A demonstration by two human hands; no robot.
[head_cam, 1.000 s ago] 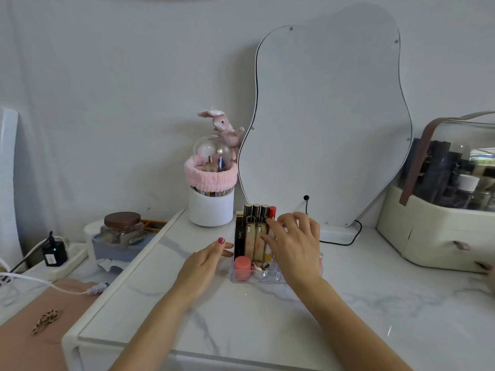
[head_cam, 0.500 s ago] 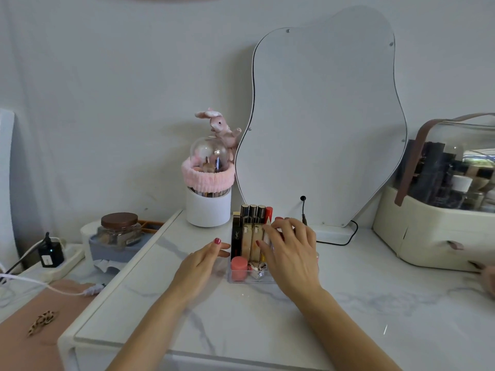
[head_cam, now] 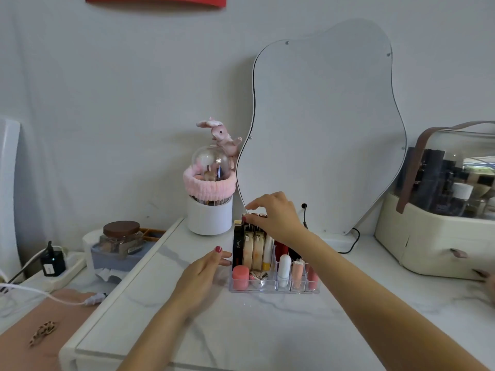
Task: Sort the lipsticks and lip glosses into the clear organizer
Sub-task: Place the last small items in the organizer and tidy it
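Right hand [head_cam: 276,215] has lifted off clear acrylic organizer [head_cam: 270,287], now pinching caps of tall gold-capped tubes [head_cam: 253,243]; left hand [head_cam: 205,274], fingers relaxed, steadies side. Sorting nearly done.

White marble-look tabletop [head_cam: 267,325] carries clear organizer [head_cam: 270,288] at centre, w/ white brush pot [head_cam: 209,218] behind-left. Wavy mirror [head_cam: 321,129] stands at back, cream cosmetics case [head_cam: 434,245] far right.

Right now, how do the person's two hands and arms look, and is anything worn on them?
Both forearms are bare, with no sleeves, watch or bracelet in view. The left hand has red polish on its thumbnail. The right hand shows no ring; its nails are mostly hidden. No cables or markings show on either arm.
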